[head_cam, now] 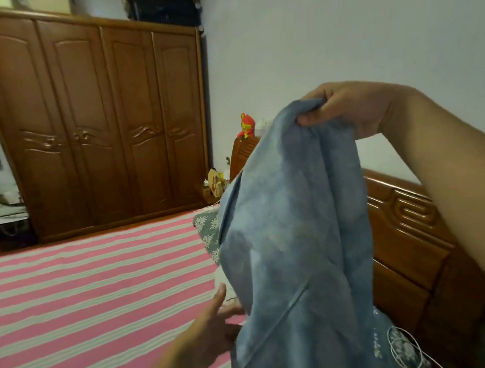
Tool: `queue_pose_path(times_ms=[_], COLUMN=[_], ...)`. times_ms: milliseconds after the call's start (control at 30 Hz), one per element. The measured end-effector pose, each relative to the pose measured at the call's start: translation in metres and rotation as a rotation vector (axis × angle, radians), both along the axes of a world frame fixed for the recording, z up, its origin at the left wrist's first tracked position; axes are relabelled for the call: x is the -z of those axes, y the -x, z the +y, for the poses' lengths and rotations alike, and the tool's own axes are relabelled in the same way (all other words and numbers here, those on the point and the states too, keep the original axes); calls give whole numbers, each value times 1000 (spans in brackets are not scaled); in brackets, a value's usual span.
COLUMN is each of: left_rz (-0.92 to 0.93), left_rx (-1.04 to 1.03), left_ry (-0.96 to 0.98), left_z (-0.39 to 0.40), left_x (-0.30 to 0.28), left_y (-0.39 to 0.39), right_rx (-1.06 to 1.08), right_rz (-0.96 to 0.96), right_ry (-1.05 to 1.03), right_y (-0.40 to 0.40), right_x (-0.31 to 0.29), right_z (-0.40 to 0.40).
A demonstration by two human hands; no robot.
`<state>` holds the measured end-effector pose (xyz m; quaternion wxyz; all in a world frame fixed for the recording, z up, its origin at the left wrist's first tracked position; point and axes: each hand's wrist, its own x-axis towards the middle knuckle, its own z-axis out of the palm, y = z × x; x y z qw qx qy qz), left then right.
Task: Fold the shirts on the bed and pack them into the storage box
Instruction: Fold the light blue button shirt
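Pink and white stripes cover the bed [80, 300], which runs up to a carved wooden headboard [411, 241] on the right, with a four-door wooden wardrobe [95, 123] against the far wall and a dark box [161, 3] on top of it. Held up over the bed's right side, the blue shirt [294, 254] hangs in long folds from the right hand [349, 109], whose grip is clamped on the bunched top edge of the fabric. Lower down, the left hand [212, 331] reaches to the shirt's left edge with fingers spread and fairly straight, touching the cloth. Behind the shirt lies a grey floral pillow [208, 229]. A red toy figure [247, 125] sits atop the headboard's far end. No storage box is in view.
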<state>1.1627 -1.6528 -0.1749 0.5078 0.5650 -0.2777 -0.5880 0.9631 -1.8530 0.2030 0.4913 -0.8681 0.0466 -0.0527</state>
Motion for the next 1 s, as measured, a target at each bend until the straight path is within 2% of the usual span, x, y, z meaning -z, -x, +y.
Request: queue_pose_path(times_ms=[100, 200, 233, 300, 400, 433, 500, 533, 600, 667, 733, 800, 867, 1000], left_rz=[72, 67, 23, -108, -266, -407, -872, -1079, -1416, -1571, -1754, -1971, -1916, -1659], left_rx=[-14, 7, -55, -308, -687, -756, -788, -792, -757, -667, -664, -766, -801, -797], left_ry=[29, 47, 34, 39, 166, 196, 204, 223, 195, 153, 79, 100, 108, -80], left_z=[29, 55, 64, 78, 105, 116, 136, 144, 159, 172, 183, 195, 210, 232], left_x=[15, 29, 27, 12, -54, -87, -154, -183, -226, -248, -259, -267, -271, -251], left_y=[-7, -16, -21, -39, -91, -111, -146, -159, -176, -184, -189, -199, -199, -174], right_rx=[79, 148, 190, 253, 396, 428, 523, 568, 564, 525, 571, 641, 667, 590], right_rz=[34, 56, 49, 40, -59, -129, -273, -288, -155, -54, -173, -317, -305, -279], right_ry=[-7, 54, 86, 193, 461, 480, 576, 682, 959, 1099, 1079, 1031, 1006, 969], right_y=[-14, -30, -37, -49, -65, -67, -73, -77, -83, -89, -93, -98, -103, -99], right_x=[30, 50, 53, 55, 56, 56, 53, 53, 57, 68, 73, 75, 83, 114], right_z=[-18, -25, -26, -25, -36, -39, -49, -55, -62, -66, -61, -51, -40, -26])
